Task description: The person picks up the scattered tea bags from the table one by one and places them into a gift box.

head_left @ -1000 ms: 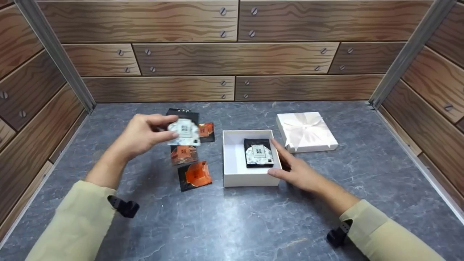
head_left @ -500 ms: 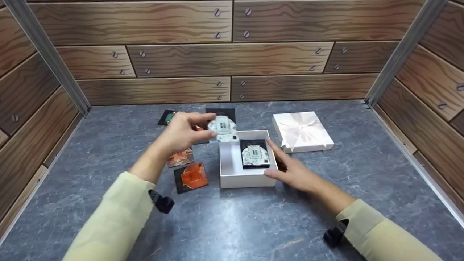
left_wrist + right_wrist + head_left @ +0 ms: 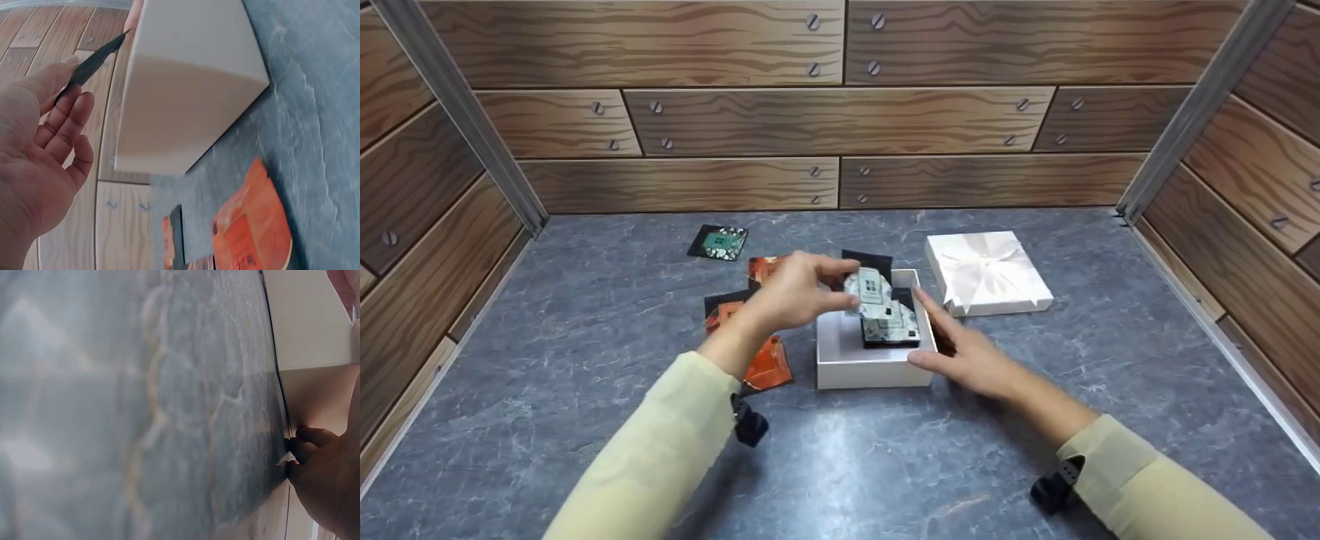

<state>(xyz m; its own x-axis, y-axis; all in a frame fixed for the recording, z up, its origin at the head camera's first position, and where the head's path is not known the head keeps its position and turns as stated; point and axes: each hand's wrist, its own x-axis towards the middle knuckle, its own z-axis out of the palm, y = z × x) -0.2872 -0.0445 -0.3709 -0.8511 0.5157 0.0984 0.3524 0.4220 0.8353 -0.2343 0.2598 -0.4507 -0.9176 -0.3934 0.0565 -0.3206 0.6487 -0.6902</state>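
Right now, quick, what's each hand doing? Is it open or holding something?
Left hand: closed, pinching a black-and-white packet.
Right hand: open, touching the right side of the white box.

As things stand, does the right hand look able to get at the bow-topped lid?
Probably yes. The lid lies just beyond the right hand, and nothing appears to stand between them. That hand is at the side of the box, though, so it would likely have to leave it first.
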